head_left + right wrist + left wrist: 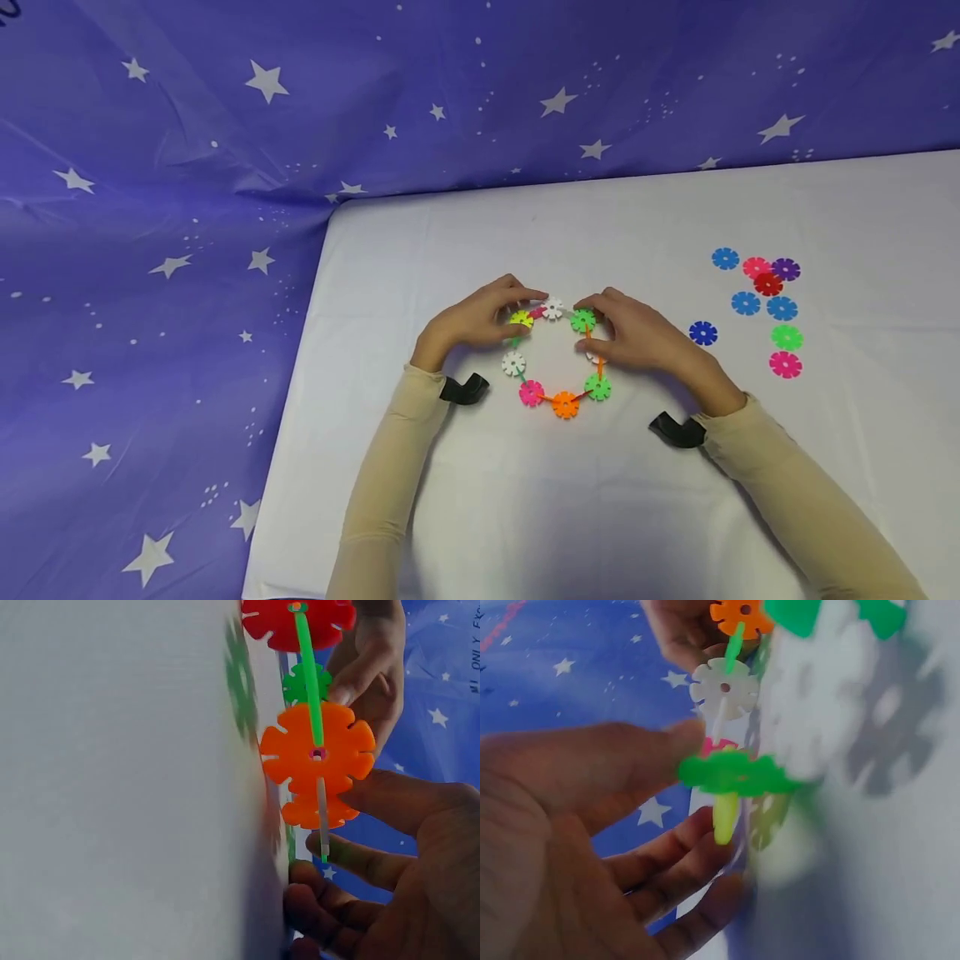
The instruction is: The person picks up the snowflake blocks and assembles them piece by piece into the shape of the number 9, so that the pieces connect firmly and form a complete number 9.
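The left arm rises from the bottom, left of centre; the right arm from the lower right. Mid-frame, the left hand and right hand face inward, 1 thumb opposite bent fingers on each.

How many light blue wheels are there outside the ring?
3. The first wheel is left of the far pink wheel. The second and third sit side by side, just nearer than the red wheel. I can't see under the right hand.
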Motion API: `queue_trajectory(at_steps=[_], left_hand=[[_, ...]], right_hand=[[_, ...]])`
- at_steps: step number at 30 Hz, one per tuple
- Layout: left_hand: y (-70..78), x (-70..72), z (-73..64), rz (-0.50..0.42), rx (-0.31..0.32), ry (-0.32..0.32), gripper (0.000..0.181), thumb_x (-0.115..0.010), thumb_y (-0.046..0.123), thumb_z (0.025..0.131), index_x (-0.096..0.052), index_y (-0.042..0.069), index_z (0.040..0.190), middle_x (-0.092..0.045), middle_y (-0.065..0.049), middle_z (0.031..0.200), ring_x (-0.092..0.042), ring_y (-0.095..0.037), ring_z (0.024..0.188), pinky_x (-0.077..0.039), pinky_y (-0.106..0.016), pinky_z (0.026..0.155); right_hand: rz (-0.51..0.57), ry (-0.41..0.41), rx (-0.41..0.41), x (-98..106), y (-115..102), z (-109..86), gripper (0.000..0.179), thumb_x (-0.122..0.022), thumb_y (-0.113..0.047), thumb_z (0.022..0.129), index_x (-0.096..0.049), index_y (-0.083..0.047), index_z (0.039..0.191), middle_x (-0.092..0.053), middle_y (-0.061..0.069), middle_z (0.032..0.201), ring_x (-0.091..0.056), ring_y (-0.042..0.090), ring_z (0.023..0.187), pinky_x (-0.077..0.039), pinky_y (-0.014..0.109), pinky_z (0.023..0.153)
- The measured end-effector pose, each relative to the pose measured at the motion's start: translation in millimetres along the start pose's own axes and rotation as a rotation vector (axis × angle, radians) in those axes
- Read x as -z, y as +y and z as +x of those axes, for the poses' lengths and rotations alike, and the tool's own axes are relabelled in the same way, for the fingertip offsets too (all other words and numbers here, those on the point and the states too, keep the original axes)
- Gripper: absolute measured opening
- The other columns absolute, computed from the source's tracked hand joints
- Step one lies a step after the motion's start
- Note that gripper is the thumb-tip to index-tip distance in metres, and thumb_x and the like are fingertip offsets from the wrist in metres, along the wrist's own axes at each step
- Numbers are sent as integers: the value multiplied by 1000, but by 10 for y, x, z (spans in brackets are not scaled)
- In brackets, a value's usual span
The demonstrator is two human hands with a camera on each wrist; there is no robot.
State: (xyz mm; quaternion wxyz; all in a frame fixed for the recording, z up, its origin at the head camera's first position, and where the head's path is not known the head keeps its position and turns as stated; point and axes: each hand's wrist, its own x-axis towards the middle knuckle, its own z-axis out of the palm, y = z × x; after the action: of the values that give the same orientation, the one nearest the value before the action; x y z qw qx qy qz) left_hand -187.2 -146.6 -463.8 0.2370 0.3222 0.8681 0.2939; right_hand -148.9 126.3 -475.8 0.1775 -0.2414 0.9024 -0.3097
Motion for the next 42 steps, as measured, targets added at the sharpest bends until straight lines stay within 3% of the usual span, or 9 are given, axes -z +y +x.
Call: queue_trajectory(at_steps=[7,13,20,26,32,36,42], left_hand=[[-52,37,-167,-108,70,-25,95,-90,29,69,-41,12,149,-53,-8,117,-48,-22,102,-44,-35,92],[49,-34,-268,-60,73,-70,114,-93,35,62,-30,10,153,-46,-9,121,-46,-22,106,-43,-34,96],[84,-99,-279,-7,107,-51,100,-91,33,67,-39,10,148,-44,-6,124,-46,-18,106,-43,-33,96],[105,-145,-314,-5,99,-39,112,-94,36,60,-33,9,151,-36,-9,136,-43,-21,119,-39,-36,107],[106,-167,-337,38,102,-6,101,-91,33,67,-38,9,149,-35,-9,138,-43,-21,124,-38,-35,109],[109,-164,-345,26,102,-2,103,-91,34,68,-35,9,151,-36,-9,138,-43,-21,123,-38,-36,109],[134,-207,-407,22,106,71,108,-90,37,68,-30,10,153,-34,-10,138,-46,-21,118,-43,-35,104]], right_hand=[[27,6,26,-13,81,46,60,-76,-32,85,-55,-9,137,-53,6,94,-44,18,74,-37,31,63],[29,-2,40,-6,66,53,60,-77,-33,84,-57,-9,135,-53,7,96,-44,18,74,-36,31,63],[23,0,30,-16,58,46,59,-77,-33,84,-57,-9,135,-52,6,93,-44,17,73,-36,30,62],[26,5,33,-12,50,32,59,-78,-32,84,-57,-9,134,-54,6,94,-44,17,73,-38,30,62],[16,7,54,-6,37,41,60,-78,-32,83,-58,-8,134,-55,6,92,-44,16,72,-37,30,62],[12,3,49,-16,16,42,61,-78,-33,83,-57,-8,134,-55,6,93,-44,17,73,-37,30,63],[-69,104,40,-13,-58,2,66,-79,-36,82,-55,-9,137,-54,10,110,-48,23,91,-45,38,74]])
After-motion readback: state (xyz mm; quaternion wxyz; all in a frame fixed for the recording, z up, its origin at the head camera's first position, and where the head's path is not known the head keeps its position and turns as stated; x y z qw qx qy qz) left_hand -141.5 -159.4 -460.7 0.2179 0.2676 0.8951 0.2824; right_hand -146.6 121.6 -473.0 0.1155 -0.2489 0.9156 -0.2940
